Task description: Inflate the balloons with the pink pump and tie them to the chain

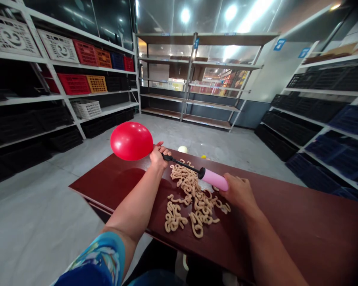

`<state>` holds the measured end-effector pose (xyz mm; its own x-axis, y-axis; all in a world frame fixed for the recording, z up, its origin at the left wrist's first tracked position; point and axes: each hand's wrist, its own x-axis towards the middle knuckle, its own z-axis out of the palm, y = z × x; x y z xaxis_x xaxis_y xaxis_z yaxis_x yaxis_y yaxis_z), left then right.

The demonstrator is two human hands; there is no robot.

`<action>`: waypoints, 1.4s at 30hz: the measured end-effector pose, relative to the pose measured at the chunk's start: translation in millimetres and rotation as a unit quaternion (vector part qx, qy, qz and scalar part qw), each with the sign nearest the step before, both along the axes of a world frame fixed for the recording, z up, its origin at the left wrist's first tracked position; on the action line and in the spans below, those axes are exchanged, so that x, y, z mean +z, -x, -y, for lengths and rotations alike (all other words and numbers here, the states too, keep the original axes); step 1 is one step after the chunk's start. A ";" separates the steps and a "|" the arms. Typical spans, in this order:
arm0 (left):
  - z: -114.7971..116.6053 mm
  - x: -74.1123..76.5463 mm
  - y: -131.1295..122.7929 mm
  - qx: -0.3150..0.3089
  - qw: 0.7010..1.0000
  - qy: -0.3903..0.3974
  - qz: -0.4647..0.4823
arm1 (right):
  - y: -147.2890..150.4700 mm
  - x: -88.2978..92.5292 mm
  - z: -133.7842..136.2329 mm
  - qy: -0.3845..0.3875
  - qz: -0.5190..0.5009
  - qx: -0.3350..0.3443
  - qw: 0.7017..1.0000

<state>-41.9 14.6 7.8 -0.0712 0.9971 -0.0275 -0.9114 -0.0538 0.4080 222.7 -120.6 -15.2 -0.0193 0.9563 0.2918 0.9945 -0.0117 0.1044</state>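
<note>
An inflated red balloon (131,141) extends to the left of my left hand (160,155), whose fingers pinch around its neck and the black handle end of a hand pump. My right hand (237,190) is wrapped round the pump's pink barrel (214,178). A black rod (185,164) joins the handle to the barrel, partly drawn out. Beneath the pump, a loose pile of curly beige strands (193,190) lies on the dark red table (113,174).
Shelves with red, orange and white crates (74,84) stand at the left, dark crates (306,107) at the right. Brown shelving (207,117) is at the back. A pale round object (182,149) and a yellow one (203,156) show beyond the table's far edge.
</note>
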 end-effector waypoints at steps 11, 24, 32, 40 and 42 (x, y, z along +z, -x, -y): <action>34.8 -3.1 -47.0 -0.090 0.995 -0.033 -0.023 | 36.9 -4.1 0.4 -0.057 0.009 0.039 0.998; -2.2 2.0 7.4 0.011 1.000 -0.002 -0.009 | -4.4 -4.0 -3.5 0.013 -0.016 -0.001 1.000; 19.5 -3.2 -28.8 -0.050 0.999 -0.006 -0.009 | 19.5 -8.0 -1.0 -0.027 0.014 0.025 0.999; 30.3 -5.2 -45.5 -0.068 0.997 -0.008 -0.025 | 38.5 -4.8 -5.4 -0.018 -0.021 0.043 0.999; 25.7 -2.8 -38.1 -0.056 0.998 -0.007 -0.032 | 33.8 -4.1 -5.6 -0.013 -0.029 0.047 0.998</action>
